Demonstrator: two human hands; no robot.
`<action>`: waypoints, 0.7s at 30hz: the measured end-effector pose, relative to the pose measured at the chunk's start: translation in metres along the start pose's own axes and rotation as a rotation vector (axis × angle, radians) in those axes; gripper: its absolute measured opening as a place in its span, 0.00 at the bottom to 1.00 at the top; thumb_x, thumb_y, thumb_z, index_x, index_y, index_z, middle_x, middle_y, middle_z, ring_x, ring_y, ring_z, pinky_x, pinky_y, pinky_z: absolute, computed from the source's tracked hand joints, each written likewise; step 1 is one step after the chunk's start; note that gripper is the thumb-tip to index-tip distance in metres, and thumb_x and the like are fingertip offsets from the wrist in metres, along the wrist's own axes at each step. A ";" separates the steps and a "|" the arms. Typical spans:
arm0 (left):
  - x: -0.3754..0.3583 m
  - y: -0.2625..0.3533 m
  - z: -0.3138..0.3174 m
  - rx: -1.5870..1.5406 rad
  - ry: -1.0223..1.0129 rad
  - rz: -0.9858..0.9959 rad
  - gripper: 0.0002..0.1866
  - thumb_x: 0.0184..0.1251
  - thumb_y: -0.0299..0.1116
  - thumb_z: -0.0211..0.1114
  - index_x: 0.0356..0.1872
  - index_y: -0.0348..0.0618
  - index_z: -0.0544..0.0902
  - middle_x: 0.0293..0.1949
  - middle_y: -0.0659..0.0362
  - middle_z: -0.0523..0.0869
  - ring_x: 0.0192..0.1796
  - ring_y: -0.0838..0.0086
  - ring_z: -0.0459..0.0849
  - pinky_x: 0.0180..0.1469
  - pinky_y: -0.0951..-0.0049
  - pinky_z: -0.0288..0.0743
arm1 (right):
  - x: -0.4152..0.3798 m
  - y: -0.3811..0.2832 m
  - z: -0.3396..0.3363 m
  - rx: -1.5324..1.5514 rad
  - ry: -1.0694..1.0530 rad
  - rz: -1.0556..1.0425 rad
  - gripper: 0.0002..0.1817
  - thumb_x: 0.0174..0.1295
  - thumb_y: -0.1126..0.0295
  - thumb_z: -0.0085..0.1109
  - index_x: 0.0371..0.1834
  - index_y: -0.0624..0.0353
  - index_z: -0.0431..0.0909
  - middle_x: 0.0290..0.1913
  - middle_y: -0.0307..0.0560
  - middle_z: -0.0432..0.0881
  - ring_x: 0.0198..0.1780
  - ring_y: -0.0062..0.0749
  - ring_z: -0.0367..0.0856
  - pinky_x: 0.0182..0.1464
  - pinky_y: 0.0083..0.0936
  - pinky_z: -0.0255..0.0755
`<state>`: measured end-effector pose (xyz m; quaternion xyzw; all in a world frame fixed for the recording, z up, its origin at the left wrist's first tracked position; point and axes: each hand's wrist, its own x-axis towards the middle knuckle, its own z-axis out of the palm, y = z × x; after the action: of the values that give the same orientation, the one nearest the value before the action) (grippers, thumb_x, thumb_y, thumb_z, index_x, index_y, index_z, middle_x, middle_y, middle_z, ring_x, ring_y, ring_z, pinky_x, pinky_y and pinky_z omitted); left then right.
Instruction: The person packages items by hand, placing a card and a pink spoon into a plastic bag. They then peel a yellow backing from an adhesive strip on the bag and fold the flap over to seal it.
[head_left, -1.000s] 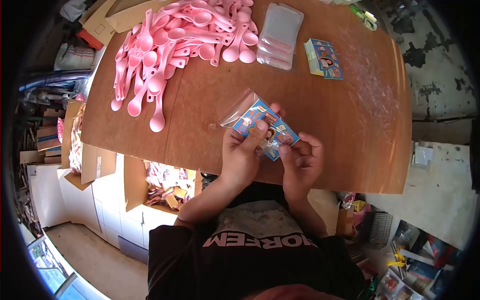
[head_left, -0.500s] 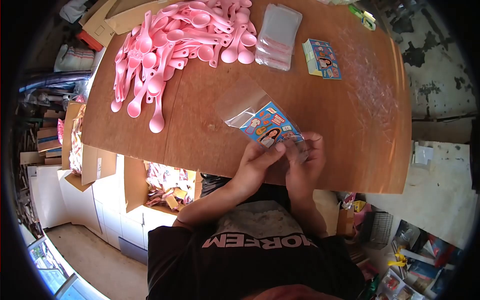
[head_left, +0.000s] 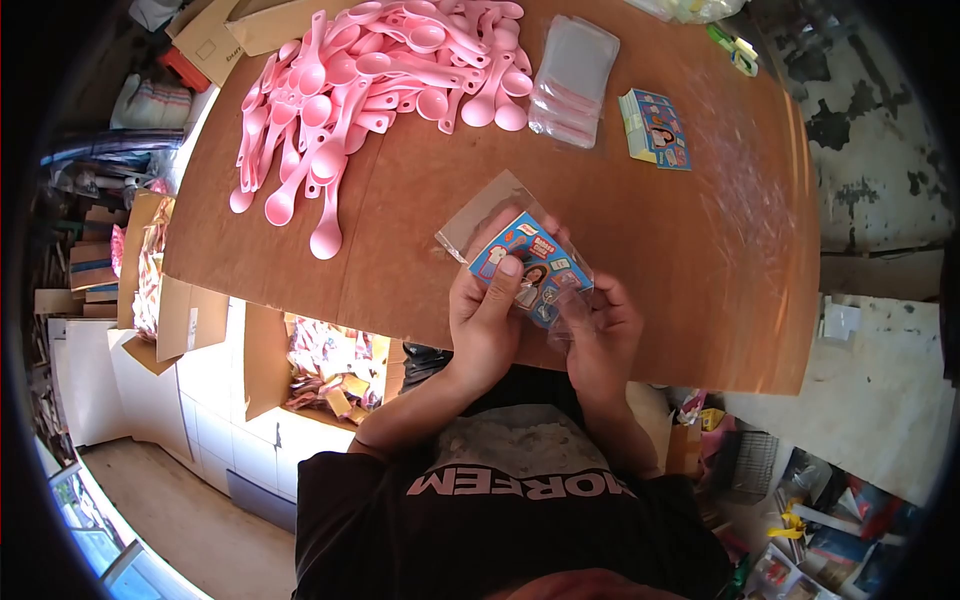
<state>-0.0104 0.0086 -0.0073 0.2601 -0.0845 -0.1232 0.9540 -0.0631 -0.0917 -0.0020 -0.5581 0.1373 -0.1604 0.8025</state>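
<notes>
A blue printed card (head_left: 548, 252) with pictures of a person and small items sits in a clear plastic bag (head_left: 470, 222). My left hand (head_left: 487, 325) holds the bag from the left, thumb pressed on the card's face and fingers behind. My right hand (head_left: 607, 335) is closed on the bag's lower right end. Further off on the table lie a heap of pink plastic spoons (head_left: 375, 66), a stack of clear bags (head_left: 572, 85) and a stack of similar blue cards (head_left: 657, 130).
The brown wooden table (head_left: 400, 220) spans the view. Thin clear plastic scraps (head_left: 745, 170) lie on its right side, with a green cutter-like tool (head_left: 735, 48) at the far right. Below the left edge, an open cardboard box (head_left: 268, 360) holds wrapped items.
My left hand has slid further up the bag, its thumb now on the card and fingers behind it. My right hand stays at the lower end. The view has shifted slightly.
</notes>
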 end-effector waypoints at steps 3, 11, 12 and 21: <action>-0.006 0.005 -0.005 0.050 0.008 -0.039 0.21 0.75 0.33 0.48 0.64 0.38 0.64 0.61 0.47 0.73 0.60 0.64 0.75 0.61 0.65 0.70 | -0.002 0.003 0.004 -0.054 0.035 0.024 0.09 0.61 0.76 0.61 0.41 0.68 0.73 0.41 0.49 0.82 0.42 0.22 0.80 0.41 0.17 0.75; -0.015 0.009 -0.006 0.100 -0.018 -0.038 0.19 0.74 0.36 0.50 0.60 0.36 0.69 0.61 0.49 0.73 0.57 0.70 0.77 0.56 0.72 0.72 | -0.006 0.009 0.020 0.143 0.049 0.067 0.07 0.60 0.78 0.61 0.36 0.64 0.72 0.37 0.46 0.82 0.39 0.19 0.80 0.41 0.17 0.74; -0.017 0.009 -0.008 0.128 -0.001 -0.083 0.21 0.73 0.36 0.51 0.61 0.34 0.67 0.62 0.47 0.72 0.62 0.63 0.72 0.61 0.66 0.69 | -0.007 0.009 0.021 0.154 0.046 0.060 0.07 0.60 0.78 0.61 0.36 0.64 0.72 0.37 0.46 0.82 0.39 0.19 0.80 0.41 0.17 0.74; -0.016 0.018 -0.006 -0.228 -0.054 -0.136 0.29 0.67 0.27 0.49 0.69 0.38 0.54 0.60 0.42 0.73 0.65 0.55 0.71 0.65 0.58 0.65 | -0.002 0.005 0.018 -0.229 -0.230 -0.032 0.08 0.60 0.77 0.61 0.38 0.65 0.71 0.38 0.43 0.80 0.40 0.19 0.79 0.45 0.19 0.73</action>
<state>-0.0209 0.0305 -0.0046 0.1515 -0.0779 -0.2036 0.9641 -0.0572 -0.0735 -0.0001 -0.6626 0.0531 -0.0914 0.7415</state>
